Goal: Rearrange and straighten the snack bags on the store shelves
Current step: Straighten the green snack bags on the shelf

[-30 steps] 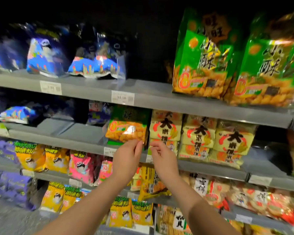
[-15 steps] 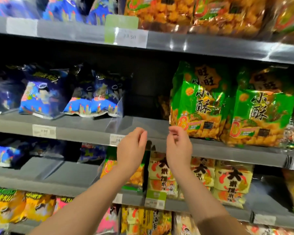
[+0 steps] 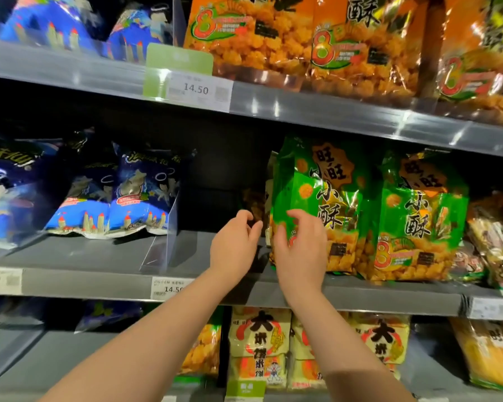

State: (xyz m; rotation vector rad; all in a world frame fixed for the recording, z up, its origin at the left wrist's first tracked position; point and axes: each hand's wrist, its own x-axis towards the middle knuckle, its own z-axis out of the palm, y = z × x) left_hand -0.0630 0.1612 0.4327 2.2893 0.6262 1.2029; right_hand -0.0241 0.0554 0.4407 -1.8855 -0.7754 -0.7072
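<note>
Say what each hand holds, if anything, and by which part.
No firm hold shows. The right hand lies loosely over the lower-left front of the left green bag; the left hand curls beside its left edge, any pinch hidden.

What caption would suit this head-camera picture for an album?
Left hand and right hand meet at a green snack bag on a grey store shelf.

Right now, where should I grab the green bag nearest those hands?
Probably its left edge, low down, from the open gap on that side. The green bag stands upright on the shelf, close against a neighbour bag on its right, so only the left edge is free.
</note>
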